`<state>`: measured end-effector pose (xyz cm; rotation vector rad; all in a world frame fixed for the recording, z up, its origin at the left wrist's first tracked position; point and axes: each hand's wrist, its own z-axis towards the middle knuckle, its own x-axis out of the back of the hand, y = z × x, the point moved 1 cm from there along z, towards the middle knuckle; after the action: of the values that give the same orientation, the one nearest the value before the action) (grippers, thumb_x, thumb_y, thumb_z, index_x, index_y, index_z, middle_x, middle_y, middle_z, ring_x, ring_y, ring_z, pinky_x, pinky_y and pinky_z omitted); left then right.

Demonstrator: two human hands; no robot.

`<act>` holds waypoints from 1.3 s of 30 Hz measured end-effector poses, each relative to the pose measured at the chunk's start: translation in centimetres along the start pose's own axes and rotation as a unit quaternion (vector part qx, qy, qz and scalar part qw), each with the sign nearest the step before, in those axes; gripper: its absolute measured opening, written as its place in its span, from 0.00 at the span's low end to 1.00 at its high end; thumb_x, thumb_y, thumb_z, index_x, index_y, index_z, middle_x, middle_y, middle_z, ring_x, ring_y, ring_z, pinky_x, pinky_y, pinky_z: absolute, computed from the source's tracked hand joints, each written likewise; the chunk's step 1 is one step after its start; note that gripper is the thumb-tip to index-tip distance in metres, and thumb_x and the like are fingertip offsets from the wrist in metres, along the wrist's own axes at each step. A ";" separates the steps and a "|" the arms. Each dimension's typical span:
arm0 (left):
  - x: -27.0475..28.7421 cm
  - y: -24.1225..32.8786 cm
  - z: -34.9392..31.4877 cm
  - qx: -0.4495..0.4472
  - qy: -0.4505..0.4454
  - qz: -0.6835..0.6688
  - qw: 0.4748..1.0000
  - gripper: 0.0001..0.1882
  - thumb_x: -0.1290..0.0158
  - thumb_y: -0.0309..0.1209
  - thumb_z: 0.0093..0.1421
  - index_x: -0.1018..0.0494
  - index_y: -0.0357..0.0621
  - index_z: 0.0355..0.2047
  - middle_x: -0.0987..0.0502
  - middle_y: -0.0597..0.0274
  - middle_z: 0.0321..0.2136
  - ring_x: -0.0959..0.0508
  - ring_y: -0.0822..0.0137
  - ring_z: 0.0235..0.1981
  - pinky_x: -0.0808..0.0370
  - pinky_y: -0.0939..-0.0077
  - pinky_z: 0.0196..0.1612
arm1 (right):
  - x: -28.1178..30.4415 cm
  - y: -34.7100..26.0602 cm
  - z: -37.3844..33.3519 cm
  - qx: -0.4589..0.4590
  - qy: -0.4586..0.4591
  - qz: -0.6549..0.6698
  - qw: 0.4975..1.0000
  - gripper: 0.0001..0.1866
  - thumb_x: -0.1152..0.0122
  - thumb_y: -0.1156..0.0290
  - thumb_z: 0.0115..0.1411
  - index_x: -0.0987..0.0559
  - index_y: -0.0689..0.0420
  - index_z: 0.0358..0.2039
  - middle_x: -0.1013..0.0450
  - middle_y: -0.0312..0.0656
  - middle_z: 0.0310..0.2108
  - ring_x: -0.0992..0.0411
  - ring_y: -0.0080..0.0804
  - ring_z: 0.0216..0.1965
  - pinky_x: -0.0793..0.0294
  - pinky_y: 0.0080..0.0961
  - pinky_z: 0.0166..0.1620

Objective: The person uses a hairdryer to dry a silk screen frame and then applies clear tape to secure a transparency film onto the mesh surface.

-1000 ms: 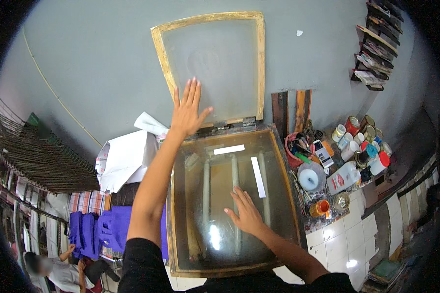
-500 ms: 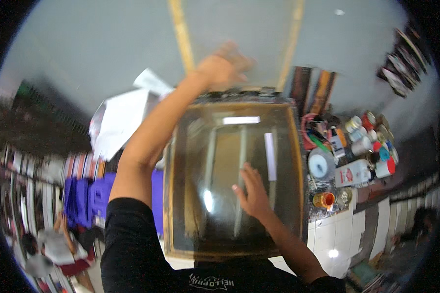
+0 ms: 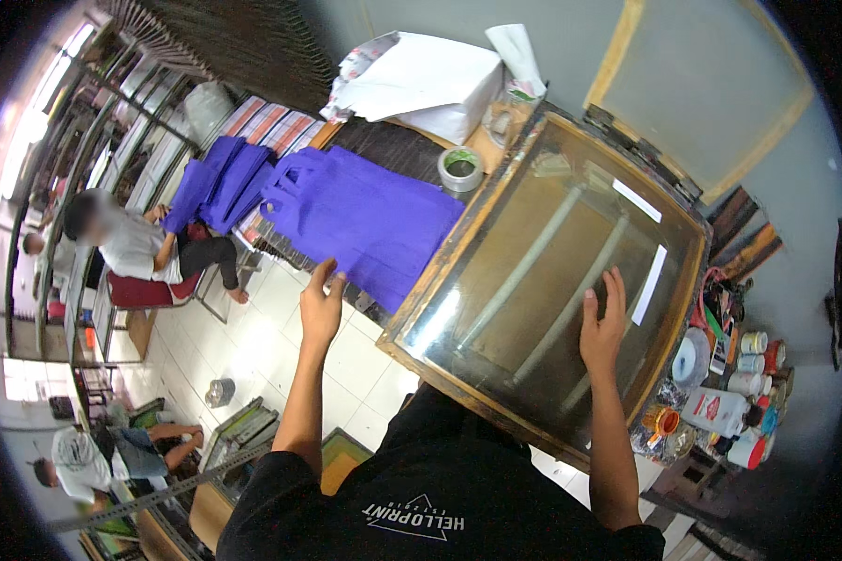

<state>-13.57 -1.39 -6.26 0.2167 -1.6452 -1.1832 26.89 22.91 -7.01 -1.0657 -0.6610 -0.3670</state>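
Observation:
My left hand [image 3: 322, 304], empty, has its fingers apart near the front edge of a flat purple fabric bag [image 3: 365, 215]; I cannot tell whether a fingertip touches it. My right hand [image 3: 602, 329], also empty and with fingers spread, is over the right part of a glass-topped table [image 3: 524, 280] with a wooden rim. Two white strips lie on the glass, an upper one [image 3: 637, 200] and a lower one [image 3: 649, 285] next to my right fingers. At the table's far edge, a wood-edged screen frame [image 3: 616, 51] stands raised on hinges.
More purple bags [image 3: 220, 187] are piled at the far left, beside a seated person [image 3: 140, 243]. A tape roll [image 3: 459, 170] and a white-wrapped package [image 3: 440, 79] sit behind the bag. Bottles and jars [image 3: 716, 409] crowd the right side. Another person [image 3: 94, 463] sits lower left.
My view has turned left. My left hand has come down from the raised screen frame to the purple bag's edge. My right hand stays over the glass, nearer the lower white strip.

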 end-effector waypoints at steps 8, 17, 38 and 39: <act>-4.5 -5.4 0.6 -0.234 -0.180 0.136 0.946 0.35 0.37 0.29 0.56 0.31 0.47 0.65 0.32 0.51 0.68 0.38 0.51 0.72 0.47 0.45 0.74 | -0.2 -0.4 -0.2 -0.009 -0.008 -0.052 0.999 0.26 0.49 0.59 0.75 0.30 0.65 0.64 0.39 0.54 0.71 0.40 0.53 0.71 0.42 0.44 0.71; -6.9 -8.9 4.2 -0.346 -0.277 0.195 0.875 0.27 0.44 0.35 0.65 0.28 0.52 0.65 0.33 0.58 0.69 0.39 0.54 0.73 0.50 0.43 0.75 | -0.7 -0.9 -0.2 -0.007 0.002 -0.112 0.994 0.26 0.48 0.59 0.74 0.29 0.64 0.64 0.38 0.54 0.70 0.39 0.52 0.71 0.43 0.42 0.72; -14.8 12.3 -7.5 -0.589 -0.517 -0.004 0.621 0.24 0.45 0.26 0.64 0.25 0.53 0.61 0.31 0.59 0.68 0.37 0.60 0.73 0.55 0.42 0.77 | 5.7 2.0 -1.8 -0.287 0.022 0.314 0.905 0.23 0.38 0.60 0.69 0.23 0.61 0.59 0.20 0.41 0.46 0.23 0.24 0.45 0.26 0.25 0.49; -14.6 11.8 -7.6 -0.608 -0.511 0.017 0.607 0.25 0.43 0.26 0.62 0.25 0.53 0.61 0.31 0.59 0.68 0.37 0.60 0.73 0.54 0.42 0.77 | 6.2 1.6 -2.6 -0.304 -0.012 0.232 0.924 0.23 0.35 0.63 0.68 0.23 0.61 0.58 0.19 0.39 0.43 0.23 0.22 0.41 0.25 0.22 0.45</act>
<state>3.57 9.42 -6.60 -1.6280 -1.1908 -2.3285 33.29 21.53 -4.91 -1.7775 -0.2913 -0.1403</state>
